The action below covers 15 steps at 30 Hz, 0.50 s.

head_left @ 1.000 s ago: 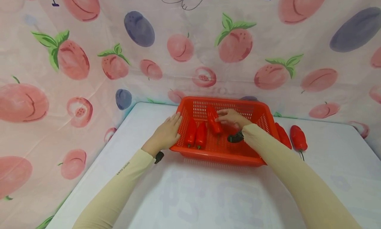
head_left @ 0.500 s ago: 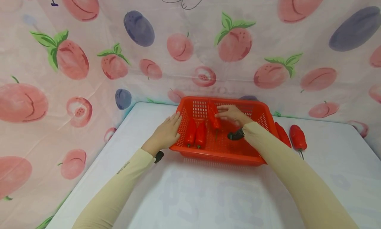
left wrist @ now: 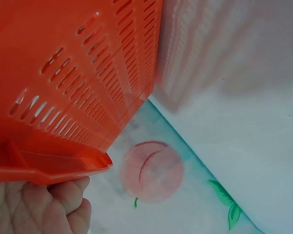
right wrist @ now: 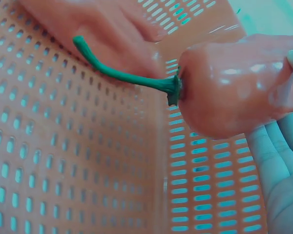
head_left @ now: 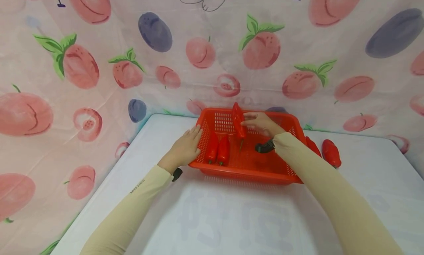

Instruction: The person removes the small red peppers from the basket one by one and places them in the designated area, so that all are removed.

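My right hand (head_left: 260, 123) pinches a red pepper (head_left: 238, 120) by its sides above the back of a red plastic basket (head_left: 245, 171). In the right wrist view, that pepper (right wrist: 229, 87) shows its green stem, with fingers (right wrist: 278, 165) below it and a thumb tip at its upper side. Two more red peppers, a left one (head_left: 212, 148) and a right one (head_left: 223, 151), lie side by side in the basket's left part. My left hand (head_left: 183, 146) rests on the left rim with its fingers extended; the left wrist view shows fingers (left wrist: 44, 207) against the rim.
Right of the basket, on the white table (head_left: 198, 225), lie two red peppers, a farther one (head_left: 331, 152) and one (head_left: 313, 146) partly hidden by basket and sleeve. A fruit-printed cloth (head_left: 205, 82) stands behind and at the left.
My right hand has lifted the pepper up and toward the back, its tip now above the basket's rear rim. The left hand and the basket stay in place.
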Each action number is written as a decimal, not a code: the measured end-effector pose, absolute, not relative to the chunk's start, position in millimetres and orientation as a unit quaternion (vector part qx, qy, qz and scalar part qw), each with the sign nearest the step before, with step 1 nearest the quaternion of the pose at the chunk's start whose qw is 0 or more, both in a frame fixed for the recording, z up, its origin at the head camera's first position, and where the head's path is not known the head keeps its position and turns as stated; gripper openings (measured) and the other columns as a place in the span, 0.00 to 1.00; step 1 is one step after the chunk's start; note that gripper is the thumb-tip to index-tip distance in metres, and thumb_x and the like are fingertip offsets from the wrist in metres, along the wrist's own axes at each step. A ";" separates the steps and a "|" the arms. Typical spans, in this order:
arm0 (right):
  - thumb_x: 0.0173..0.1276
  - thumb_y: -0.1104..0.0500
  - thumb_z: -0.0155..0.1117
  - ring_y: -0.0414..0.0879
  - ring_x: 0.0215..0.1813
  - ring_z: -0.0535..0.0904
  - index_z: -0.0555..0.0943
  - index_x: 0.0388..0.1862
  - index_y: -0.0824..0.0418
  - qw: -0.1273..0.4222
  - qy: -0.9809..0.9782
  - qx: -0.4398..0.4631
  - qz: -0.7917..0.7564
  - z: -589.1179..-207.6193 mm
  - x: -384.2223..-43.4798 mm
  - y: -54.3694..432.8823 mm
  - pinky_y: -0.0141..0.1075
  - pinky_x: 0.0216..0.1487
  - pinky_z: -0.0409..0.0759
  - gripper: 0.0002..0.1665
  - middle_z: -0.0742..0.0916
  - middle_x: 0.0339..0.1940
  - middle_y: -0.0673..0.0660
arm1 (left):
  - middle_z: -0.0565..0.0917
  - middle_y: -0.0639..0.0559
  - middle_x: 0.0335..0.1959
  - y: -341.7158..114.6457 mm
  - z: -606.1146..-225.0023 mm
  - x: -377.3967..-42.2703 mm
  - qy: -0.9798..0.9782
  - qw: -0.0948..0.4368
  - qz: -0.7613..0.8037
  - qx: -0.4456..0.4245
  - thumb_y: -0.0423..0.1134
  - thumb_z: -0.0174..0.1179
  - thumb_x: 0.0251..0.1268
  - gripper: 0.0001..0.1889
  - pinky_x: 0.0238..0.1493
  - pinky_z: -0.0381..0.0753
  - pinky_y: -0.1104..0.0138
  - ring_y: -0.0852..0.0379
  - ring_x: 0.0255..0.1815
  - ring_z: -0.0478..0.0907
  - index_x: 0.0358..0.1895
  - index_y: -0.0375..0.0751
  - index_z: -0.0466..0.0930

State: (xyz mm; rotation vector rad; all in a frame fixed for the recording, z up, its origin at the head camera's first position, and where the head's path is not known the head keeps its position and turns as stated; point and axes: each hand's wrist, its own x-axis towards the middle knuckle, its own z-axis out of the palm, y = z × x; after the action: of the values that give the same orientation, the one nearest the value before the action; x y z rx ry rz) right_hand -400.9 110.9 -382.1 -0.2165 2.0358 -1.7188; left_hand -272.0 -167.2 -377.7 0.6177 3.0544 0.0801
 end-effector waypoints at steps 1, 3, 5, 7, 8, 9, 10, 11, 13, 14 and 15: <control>0.66 0.63 0.60 0.41 0.51 0.79 0.62 0.71 0.64 0.232 0.736 -0.077 -0.632 -380.5 -401.0 111.7 0.43 0.67 0.70 0.35 0.70 0.69 0.63 | 0.48 0.38 0.76 -167.1 -377.7 -272.0 0.980 0.012 0.027 0.198 0.40 0.45 0.66 0.34 0.77 0.46 0.55 0.45 0.78 0.44 0.72 0.29 0.48; 0.66 0.63 0.60 0.38 0.47 0.79 0.62 0.71 0.64 0.231 0.731 -0.081 -0.637 -376.9 -400.8 113.6 0.43 0.67 0.70 0.35 0.70 0.69 0.63 | 0.48 0.38 0.76 -167.0 -377.7 -271.8 0.980 0.012 0.027 0.198 0.41 0.45 0.66 0.34 0.77 0.46 0.55 0.45 0.78 0.44 0.72 0.29 0.48; 0.66 0.64 0.59 0.37 0.47 0.78 0.61 0.71 0.65 0.227 0.729 -0.090 -0.639 -373.3 -400.2 115.1 0.44 0.68 0.69 0.36 0.70 0.69 0.64 | 0.48 0.38 0.76 -166.9 -377.4 -271.4 0.980 0.013 0.029 0.196 0.41 0.45 0.66 0.34 0.77 0.45 0.56 0.45 0.78 0.44 0.72 0.29 0.48; 0.66 0.64 0.59 0.36 0.46 0.79 0.61 0.71 0.66 0.224 0.730 -0.094 -0.639 -369.5 -398.8 116.6 0.43 0.68 0.70 0.35 0.73 0.66 0.62 | 0.48 0.38 0.76 -166.6 -377.0 -270.8 0.980 0.013 0.028 0.195 0.41 0.45 0.66 0.34 0.77 0.45 0.55 0.45 0.78 0.44 0.72 0.29 0.48; 0.66 0.65 0.59 0.36 0.46 0.79 0.61 0.71 0.66 0.221 0.731 -0.095 -0.639 -367.6 -398.0 117.4 0.42 0.67 0.71 0.35 0.75 0.64 0.61 | 0.48 0.38 0.76 -166.4 -376.8 -270.7 0.981 0.014 0.025 0.194 0.41 0.45 0.66 0.34 0.77 0.45 0.55 0.46 0.78 0.44 0.72 0.30 0.48; 0.65 0.65 0.59 0.35 0.45 0.79 0.62 0.70 0.67 0.218 0.733 -0.096 -0.637 -365.7 -396.8 118.3 0.41 0.66 0.72 0.35 0.77 0.60 0.58 | 0.48 0.38 0.76 -166.0 -376.5 -270.5 0.981 0.014 0.026 0.193 0.41 0.45 0.66 0.34 0.77 0.45 0.55 0.45 0.78 0.44 0.73 0.30 0.48; 0.65 0.65 0.59 0.35 0.44 0.80 0.62 0.70 0.67 0.216 0.732 -0.097 -0.638 -363.8 -395.8 119.2 0.39 0.64 0.73 0.35 0.79 0.56 0.56 | 0.48 0.39 0.76 -165.7 -376.2 -270.5 0.981 0.016 0.025 0.191 0.41 0.45 0.66 0.34 0.77 0.45 0.55 0.46 0.78 0.45 0.73 0.30 0.47; 0.65 0.66 0.59 0.34 0.44 0.80 0.63 0.70 0.67 0.214 0.730 -0.096 -0.642 -362.1 -394.7 120.0 0.38 0.63 0.75 0.34 0.81 0.52 0.53 | 0.48 0.38 0.76 -165.5 -376.0 -270.3 0.981 0.015 0.024 0.190 0.41 0.45 0.66 0.35 0.77 0.45 0.55 0.45 0.77 0.45 0.73 0.30 0.48; 0.65 0.67 0.59 0.34 0.42 0.81 0.63 0.69 0.68 0.212 0.725 -0.097 -0.648 -358.3 -392.5 121.7 0.35 0.60 0.77 0.34 0.82 0.45 0.48 | 0.48 0.39 0.76 -165.1 -375.9 -270.5 0.982 0.017 0.020 0.186 0.41 0.45 0.66 0.35 0.77 0.45 0.55 0.45 0.77 0.45 0.73 0.30 0.47; 0.65 0.67 0.59 0.33 0.42 0.81 0.63 0.69 0.69 0.213 0.723 -0.101 -0.650 -356.4 -391.2 122.7 0.34 0.59 0.77 0.34 0.82 0.43 0.47 | 0.48 0.39 0.76 -165.0 -375.9 -270.6 0.982 0.016 0.021 0.185 0.41 0.45 0.66 0.35 0.77 0.45 0.55 0.45 0.77 0.45 0.73 0.30 0.47; 0.65 0.67 0.59 0.33 0.43 0.80 0.63 0.69 0.69 0.214 0.722 -0.102 -0.650 -354.4 -389.7 123.7 0.34 0.60 0.76 0.33 0.81 0.43 0.46 | 0.48 0.39 0.76 -165.0 -376.0 -270.8 0.983 0.015 0.022 0.184 0.41 0.46 0.65 0.35 0.77 0.45 0.55 0.45 0.77 0.45 0.73 0.30 0.47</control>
State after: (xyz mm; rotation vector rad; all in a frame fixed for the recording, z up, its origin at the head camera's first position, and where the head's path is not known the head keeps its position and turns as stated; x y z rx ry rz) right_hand -389.7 123.7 -354.4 -0.2841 2.0036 -1.8041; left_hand -270.8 -165.0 -376.0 0.5729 3.0570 0.0683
